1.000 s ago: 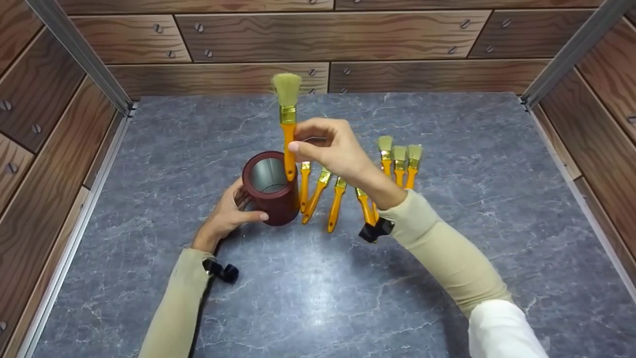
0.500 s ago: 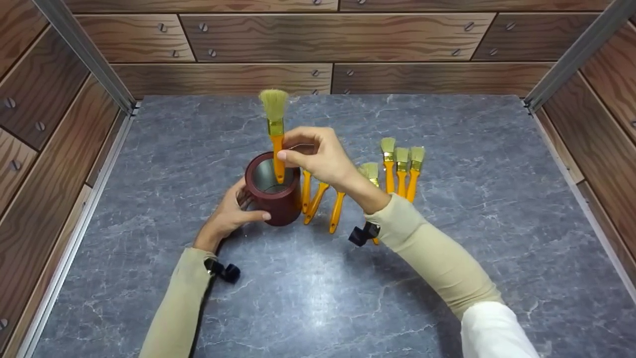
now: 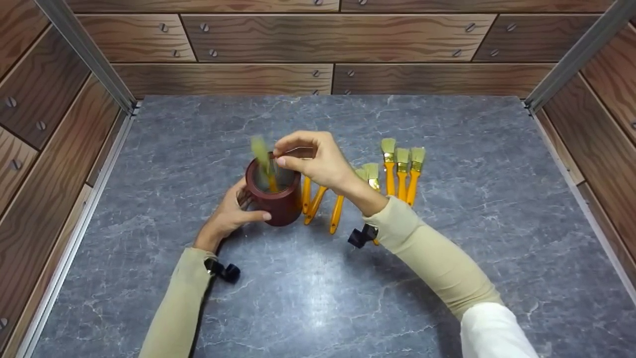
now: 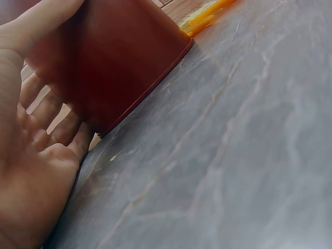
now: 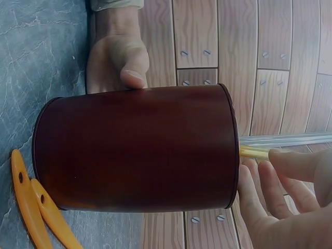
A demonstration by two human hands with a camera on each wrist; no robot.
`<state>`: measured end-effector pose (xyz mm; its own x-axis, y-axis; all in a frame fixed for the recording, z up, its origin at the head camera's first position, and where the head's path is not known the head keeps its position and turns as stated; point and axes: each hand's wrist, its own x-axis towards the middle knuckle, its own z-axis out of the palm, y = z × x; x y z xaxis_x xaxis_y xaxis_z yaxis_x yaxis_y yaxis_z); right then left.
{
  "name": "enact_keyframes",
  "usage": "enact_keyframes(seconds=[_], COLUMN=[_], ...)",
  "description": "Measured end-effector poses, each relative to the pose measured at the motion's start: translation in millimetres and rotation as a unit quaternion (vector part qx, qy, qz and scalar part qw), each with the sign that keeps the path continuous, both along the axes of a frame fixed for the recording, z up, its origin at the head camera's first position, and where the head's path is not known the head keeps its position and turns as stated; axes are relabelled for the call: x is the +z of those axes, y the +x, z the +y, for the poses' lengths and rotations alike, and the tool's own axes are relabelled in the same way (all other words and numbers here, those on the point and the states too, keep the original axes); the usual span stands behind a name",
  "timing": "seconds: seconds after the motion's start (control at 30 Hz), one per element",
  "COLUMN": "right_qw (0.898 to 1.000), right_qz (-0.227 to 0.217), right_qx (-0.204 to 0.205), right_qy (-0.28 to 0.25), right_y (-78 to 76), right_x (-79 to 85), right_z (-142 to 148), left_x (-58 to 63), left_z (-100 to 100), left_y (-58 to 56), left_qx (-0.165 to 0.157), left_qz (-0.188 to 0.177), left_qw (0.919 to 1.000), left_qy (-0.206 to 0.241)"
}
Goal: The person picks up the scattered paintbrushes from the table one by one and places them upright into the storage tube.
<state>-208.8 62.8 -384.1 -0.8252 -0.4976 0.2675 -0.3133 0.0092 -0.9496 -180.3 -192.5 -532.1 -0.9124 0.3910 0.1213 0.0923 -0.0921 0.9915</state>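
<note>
A dark red can [image 3: 274, 206] with a grey metallic inside stands upright on the table. My left hand [image 3: 231, 211] holds it from the left, thumb on the near side and fingers behind, as the left wrist view also shows. A paintbrush [image 3: 273, 185] with an orange handle leans in the can's mouth, handle down and blurred bristles sticking up past the rim. My right hand [image 3: 320, 161] is at the rim's right side, its thumb and forefinger apart from the brush in the head view. In the right wrist view the fingers are loosely bent beside the can's mouth.
Several more orange-handled paintbrushes [image 3: 337, 214] lie right of the can, some partly hidden under the right hand and forearm. Farther right, three brushes [image 3: 402, 171] lie fanned close together. Wood-patterned panels [image 3: 258, 79] and metal posts bound the grey marbled table [image 3: 298, 308].
The paintbrush has moved left over the can and dropped handle first into its mouth, out of the right hand's fingers. The left hand keeps its hold on the can.
</note>
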Motion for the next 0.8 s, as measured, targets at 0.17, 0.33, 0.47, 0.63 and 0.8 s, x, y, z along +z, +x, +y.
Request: enact_keyframes(seconds=[0.17,0.33,0.47,0.63,0.8], right_qw=[1.000,1.000,1.000,0.997,0.993], right_qz=[0.007,0.007,0.010,-0.005,-0.019], right_qx=[-0.002,-0.011,-0.022,-0.059,-0.093], right_qy=[0.003,0.010,0.019,0.043,0.065], right_y=[0.2,0.9,1.2,-0.2,-2.6], right_x=[0.3,3.5,5.4,5.8,5.3], right_z=[3.8,13.9,27.8,49.5,75.9], left_x=[0.3,0.8,0.8,1.7,1.4], left_z=[0.9,0.7,0.4,0.0,-0.1], left_y=[-0.7,-0.8,0.1,2.2,1.8], left_qx=[-0.001,0.006,0.010,0.016,0.012], left_qz=[-0.003,-0.002,-0.001,-0.004,0.002], left_qw=[1.0000,1.0000,0.9999,0.9998,0.9999], left_qy=[0.002,-0.003,-0.003,-0.010,-0.009])
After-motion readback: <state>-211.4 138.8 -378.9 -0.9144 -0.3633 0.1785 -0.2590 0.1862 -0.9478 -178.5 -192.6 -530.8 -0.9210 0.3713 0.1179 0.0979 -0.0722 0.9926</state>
